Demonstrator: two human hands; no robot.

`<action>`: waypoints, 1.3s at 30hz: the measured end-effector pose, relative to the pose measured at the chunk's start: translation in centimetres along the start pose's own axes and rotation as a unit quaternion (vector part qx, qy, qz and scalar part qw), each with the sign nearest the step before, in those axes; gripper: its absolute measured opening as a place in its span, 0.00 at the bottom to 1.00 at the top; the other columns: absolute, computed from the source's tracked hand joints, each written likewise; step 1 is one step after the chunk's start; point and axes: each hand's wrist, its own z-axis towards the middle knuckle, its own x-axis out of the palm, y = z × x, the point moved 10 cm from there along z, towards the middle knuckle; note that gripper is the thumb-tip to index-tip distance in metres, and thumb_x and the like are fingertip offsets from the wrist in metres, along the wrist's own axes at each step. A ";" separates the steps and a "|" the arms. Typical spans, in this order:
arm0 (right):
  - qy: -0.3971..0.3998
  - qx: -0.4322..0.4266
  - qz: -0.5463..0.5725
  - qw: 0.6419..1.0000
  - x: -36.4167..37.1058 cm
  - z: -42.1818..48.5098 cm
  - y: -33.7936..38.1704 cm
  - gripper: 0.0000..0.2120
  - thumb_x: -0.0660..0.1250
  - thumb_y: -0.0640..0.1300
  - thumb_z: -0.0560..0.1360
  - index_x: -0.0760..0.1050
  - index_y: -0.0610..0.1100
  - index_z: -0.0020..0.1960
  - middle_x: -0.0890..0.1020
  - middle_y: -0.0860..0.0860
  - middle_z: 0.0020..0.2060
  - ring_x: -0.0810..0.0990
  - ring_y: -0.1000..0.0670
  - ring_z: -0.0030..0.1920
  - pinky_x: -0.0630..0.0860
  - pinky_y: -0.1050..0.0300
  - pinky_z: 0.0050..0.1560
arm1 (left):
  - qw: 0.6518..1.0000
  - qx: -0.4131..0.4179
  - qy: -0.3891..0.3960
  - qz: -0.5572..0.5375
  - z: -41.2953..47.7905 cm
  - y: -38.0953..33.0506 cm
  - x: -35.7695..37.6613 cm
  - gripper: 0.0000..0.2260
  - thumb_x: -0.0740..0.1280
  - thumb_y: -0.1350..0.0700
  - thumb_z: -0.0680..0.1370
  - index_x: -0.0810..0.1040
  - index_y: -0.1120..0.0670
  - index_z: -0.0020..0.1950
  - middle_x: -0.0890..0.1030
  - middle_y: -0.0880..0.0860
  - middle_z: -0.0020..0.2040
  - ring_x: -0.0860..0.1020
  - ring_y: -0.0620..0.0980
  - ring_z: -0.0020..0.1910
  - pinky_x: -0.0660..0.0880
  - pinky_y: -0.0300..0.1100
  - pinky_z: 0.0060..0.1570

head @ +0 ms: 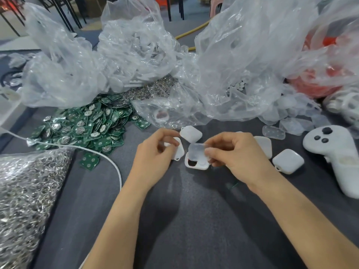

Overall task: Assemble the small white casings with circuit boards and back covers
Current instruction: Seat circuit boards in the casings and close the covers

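On grey table amid plastic bags: right hand pinches translucent back cover; left hand grip unclear.

- Table top: matt dark grey, finely grained, possibly cloth.
- Plastic bags: thin clear film, glossy, heavily crinkled.
- Circuit boards: green, slightly glossy, with shiny silver metal discs.
- Bag of rings: bright polished metal under clear glossy film.
- Closed casing: white plastic, smooth, soft satin sheen.
- Open casing: same white plastic, smooth rim.
- Translucent cover: frosted, milky plastic, smooth.
- Loose covers: same frosted clear plastic, dimpled.
- Controller: matt white plastic, smooth; dark buttons.
- Cord: white, smooth, plastic-looking.
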 end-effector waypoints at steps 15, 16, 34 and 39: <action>0.013 -0.002 -0.167 0.986 1.0 0.7 -0.8 0.09 0.71 0.37 0.71 0.76 0.49 0.41 0.83 0.50 0.30 0.79 0.56 0.26 0.75 0.67 0.30 | 0.969 0.071 0.182 0.152 -0.9 -0.3 4.0 0.41 0.75 0.53 0.71 0.53 0.33 0.74 0.76 0.39 0.58 0.64 0.44 0.50 0.65 0.37 0.58; 0.010 -0.005 -0.179 0.984 1.0 0.7 -0.8 0.09 0.71 0.37 0.71 0.76 0.50 0.41 0.83 0.50 0.30 0.79 0.57 0.26 0.75 0.67 0.30 | 0.970 0.071 0.180 0.149 -0.9 -0.3 4.0 0.41 0.75 0.52 0.71 0.53 0.31 0.73 0.76 0.38 0.58 0.64 0.44 0.50 0.66 0.39 0.59; -0.017 -0.071 -0.288 0.955 1.4 0.5 0.4 0.08 0.73 0.40 0.69 0.77 0.51 0.42 0.76 0.55 0.40 0.75 0.59 0.37 0.71 0.71 0.39 | 0.969 0.099 0.172 0.148 -1.0 -1.1 3.9 0.30 0.76 0.53 0.68 0.65 0.31 0.62 0.76 0.33 0.52 0.66 0.38 0.50 0.62 0.31 0.46; -0.009 -0.074 -0.305 0.949 1.7 0.8 0.1 0.09 0.73 0.38 0.69 0.76 0.50 0.42 0.75 0.56 0.38 0.73 0.59 0.35 0.68 0.74 0.38 | 0.965 0.127 0.161 0.165 -1.0 -1.4 3.8 0.16 0.76 0.53 0.67 0.75 0.42 0.50 0.75 0.35 0.48 0.66 0.43 0.46 0.61 0.28 0.43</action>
